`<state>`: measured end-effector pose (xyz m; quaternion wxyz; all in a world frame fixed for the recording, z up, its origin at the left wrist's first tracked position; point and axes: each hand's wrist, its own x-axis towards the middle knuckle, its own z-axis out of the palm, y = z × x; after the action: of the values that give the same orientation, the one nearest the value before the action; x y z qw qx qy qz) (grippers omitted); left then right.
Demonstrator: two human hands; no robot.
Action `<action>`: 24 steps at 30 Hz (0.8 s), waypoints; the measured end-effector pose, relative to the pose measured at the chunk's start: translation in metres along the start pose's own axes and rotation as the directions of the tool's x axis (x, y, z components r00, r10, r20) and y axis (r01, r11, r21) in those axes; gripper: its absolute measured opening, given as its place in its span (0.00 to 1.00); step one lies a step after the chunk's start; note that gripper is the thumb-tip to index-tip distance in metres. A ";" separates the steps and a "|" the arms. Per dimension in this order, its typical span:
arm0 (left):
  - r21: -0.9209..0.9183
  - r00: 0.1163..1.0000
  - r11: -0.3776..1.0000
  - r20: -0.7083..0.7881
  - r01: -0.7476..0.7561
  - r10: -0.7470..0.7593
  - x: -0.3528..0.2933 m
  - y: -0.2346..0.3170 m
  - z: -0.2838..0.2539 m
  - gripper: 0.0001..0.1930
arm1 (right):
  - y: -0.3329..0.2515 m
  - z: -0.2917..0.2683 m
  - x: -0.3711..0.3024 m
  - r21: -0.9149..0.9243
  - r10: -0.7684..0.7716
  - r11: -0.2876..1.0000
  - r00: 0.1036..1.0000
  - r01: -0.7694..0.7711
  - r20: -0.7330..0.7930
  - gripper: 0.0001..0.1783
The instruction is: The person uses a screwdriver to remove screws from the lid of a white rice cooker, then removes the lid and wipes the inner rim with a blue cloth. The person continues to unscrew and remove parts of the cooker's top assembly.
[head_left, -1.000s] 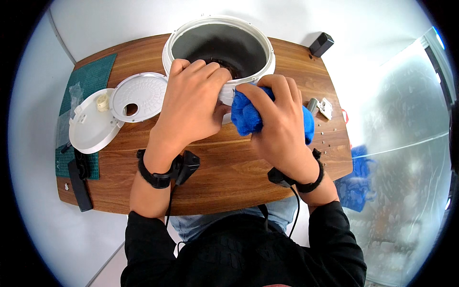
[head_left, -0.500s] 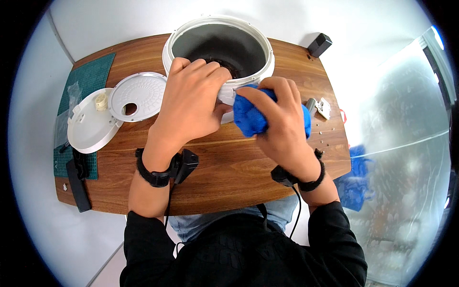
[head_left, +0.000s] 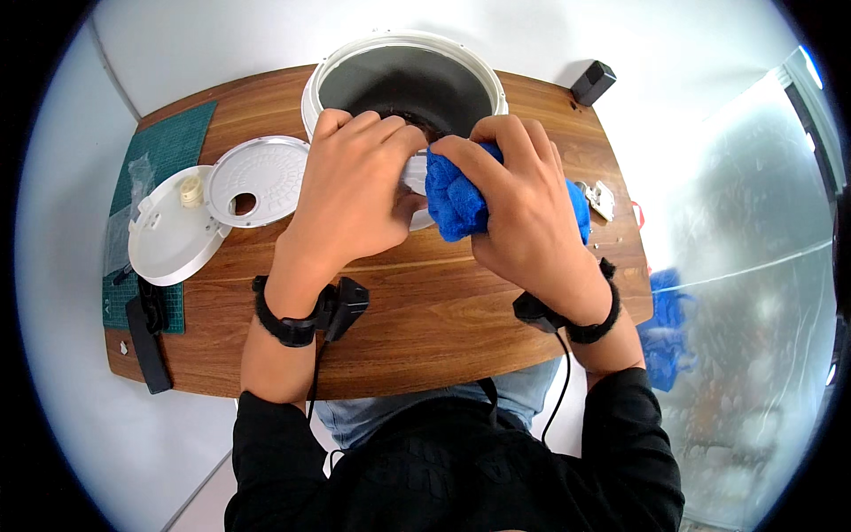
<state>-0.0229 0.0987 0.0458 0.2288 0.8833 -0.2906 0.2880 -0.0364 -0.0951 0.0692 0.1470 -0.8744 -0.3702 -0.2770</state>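
Note:
A white, round appliance body (head_left: 312, 97), like a rice cooker's housing without its lid, stands at the far middle of the table. Its inside is dark grey. My left hand (head_left: 350, 191) is closed over the near rim, fingers bent over the edge and thumb on the outer wall. A bunched blue cloth (head_left: 456, 199) is in my right hand (head_left: 532, 208), held against or just at the near right side of the rim. The hand and cloth hide the contact there. Each wrist wears a black strap with a small black device.
To the left lie a round white plate with a hole (head_left: 266, 173) and a white lid shell (head_left: 168, 248), partly on a green cutting mat (head_left: 168, 146). A black strip (head_left: 147, 346) is near the left edge. Rightward are a small white part (head_left: 601, 200) and a black box (head_left: 594, 82).
My right hand and the blue cloth have shifted slightly up along the rim, and the wrist has moved right. My left hand keeps its place on the rim.

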 end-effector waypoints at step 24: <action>-0.036 0.980 0.996 0.186 0.082 -0.074 -0.002 -0.004 -0.025 0.19 | 0.031 0.015 -0.050 0.129 0.189 0.978 0.957 -0.164 -0.220 0.38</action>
<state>-0.0309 0.1163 0.0616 0.2311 0.9118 -0.2819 0.1891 -0.0364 -0.1379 0.0260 0.2609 -0.8565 -0.2856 -0.3419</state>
